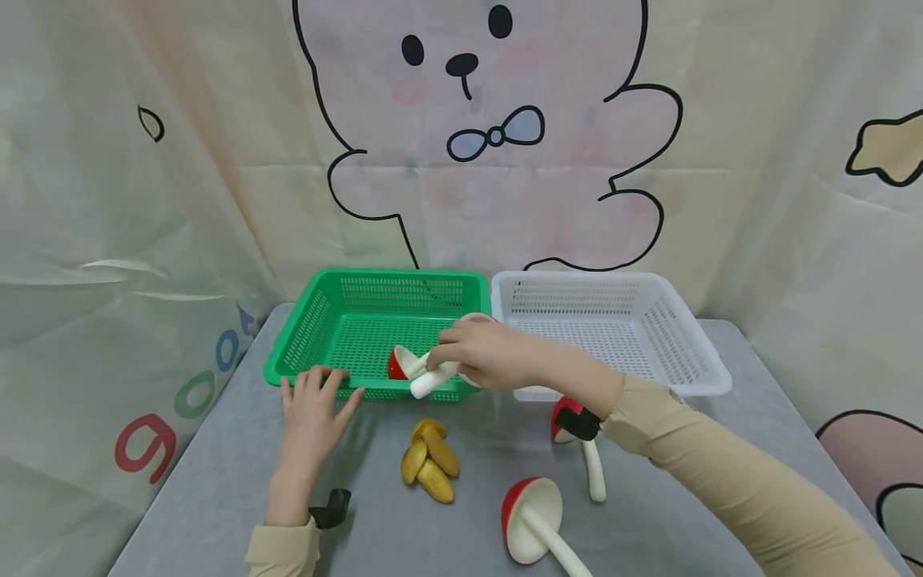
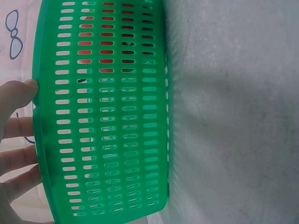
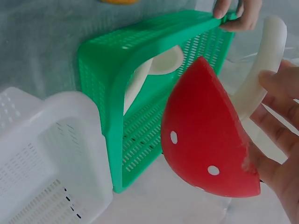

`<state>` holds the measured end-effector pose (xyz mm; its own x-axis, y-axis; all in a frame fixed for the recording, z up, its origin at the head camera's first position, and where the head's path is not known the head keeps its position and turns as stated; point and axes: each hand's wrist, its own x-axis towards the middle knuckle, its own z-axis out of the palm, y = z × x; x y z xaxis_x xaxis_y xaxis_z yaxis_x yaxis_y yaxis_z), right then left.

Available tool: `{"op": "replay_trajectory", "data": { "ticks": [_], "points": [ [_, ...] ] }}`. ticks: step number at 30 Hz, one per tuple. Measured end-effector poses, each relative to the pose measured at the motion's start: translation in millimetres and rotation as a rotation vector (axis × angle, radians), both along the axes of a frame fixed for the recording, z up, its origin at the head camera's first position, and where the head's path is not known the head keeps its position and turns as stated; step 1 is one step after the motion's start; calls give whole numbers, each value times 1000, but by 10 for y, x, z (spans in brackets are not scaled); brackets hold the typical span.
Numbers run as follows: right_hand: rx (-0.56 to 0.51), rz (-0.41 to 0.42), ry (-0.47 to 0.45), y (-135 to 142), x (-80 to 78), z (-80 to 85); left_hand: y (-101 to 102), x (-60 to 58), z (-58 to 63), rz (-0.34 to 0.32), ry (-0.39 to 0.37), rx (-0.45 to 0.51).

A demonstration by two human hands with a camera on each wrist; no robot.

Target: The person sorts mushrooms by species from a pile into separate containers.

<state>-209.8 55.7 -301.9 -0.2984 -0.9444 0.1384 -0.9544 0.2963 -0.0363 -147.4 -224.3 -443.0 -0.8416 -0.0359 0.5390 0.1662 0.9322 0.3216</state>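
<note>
My right hand [image 1: 490, 353] grips a toy mushroom [image 3: 205, 140] by its thick white stem, over the front right part of the green basket [image 1: 375, 276]. Its red cap with white dots faces the right wrist camera. At the basket's near left rim is my left hand [image 1: 310, 417], thumb on the outside and fingers over the edge. Inside the basket lies another red-capped mushroom [image 1: 399, 365], partly hidden by the right hand in the head view. Through the basket's slots [image 2: 106, 42], red shows in the left wrist view.
A white basket [image 1: 685, 336] stands against the green one's right side. On the grey table, a yellow-brown mushroom cluster [image 1: 433, 465] lies in front of the green basket. Two red-capped mushrooms lie further right, one nearer [image 1: 534, 521] and one partly under my right wrist [image 1: 594, 473].
</note>
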Motion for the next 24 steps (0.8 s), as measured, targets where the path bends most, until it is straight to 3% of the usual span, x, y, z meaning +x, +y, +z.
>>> {"op": "replay_trajectory", "data": {
  "ticks": [11, 24],
  "points": [
    [78, -61, 1, -220, -360, -11, -6, -8, -6, -6, 11, 5],
    [108, -162, 24, -425, -809, -308, 4, -15, -10, 3, 11, -12]
  ]
}}
